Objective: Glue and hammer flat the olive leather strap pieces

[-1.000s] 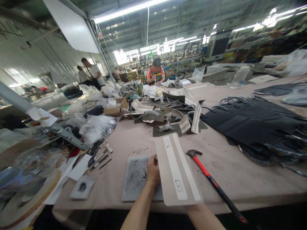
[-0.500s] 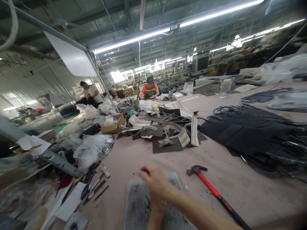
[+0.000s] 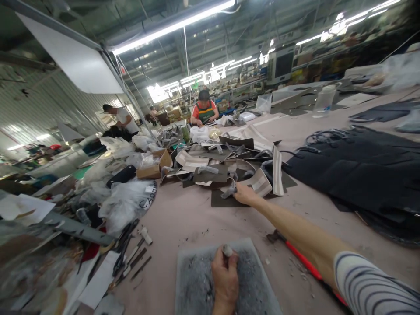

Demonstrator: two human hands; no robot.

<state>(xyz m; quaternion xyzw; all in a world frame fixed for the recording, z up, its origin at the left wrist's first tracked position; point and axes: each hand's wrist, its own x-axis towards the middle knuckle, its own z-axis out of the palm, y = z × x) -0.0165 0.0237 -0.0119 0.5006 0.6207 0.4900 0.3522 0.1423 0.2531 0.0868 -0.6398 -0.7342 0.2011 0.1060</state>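
My left hand (image 3: 225, 278) is closed around a short, pale, round-ended piece (image 3: 227, 250), whose top pokes out above the fingers. It is over a worn grey board (image 3: 192, 280) marked with dark smudges. My right arm stretches forward, and my right hand (image 3: 245, 194) pinches a grey wrapped handle (image 3: 229, 191) on a dark flat panel (image 3: 220, 201) at the near edge of a pile. That pile holds several dark and cream panels (image 3: 210, 174) with similar handles. A claw hammer (image 3: 303, 260) with a red grip lies partly hidden under my right forearm.
Black bag pieces with cords (image 3: 354, 170) are stacked at the right. Slim tools (image 3: 141, 267), scissors (image 3: 123, 247) and plastic bags (image 3: 120, 205) crowd the left, near a metal post (image 3: 78, 229). A plastic bottle (image 3: 324, 101) stands behind. Two people work farther back.
My right hand has moved from beside my left hand, over the board, forward to the panel pile and taken a handle. The left hand now shows the pale piece. The view has shifted slightly.
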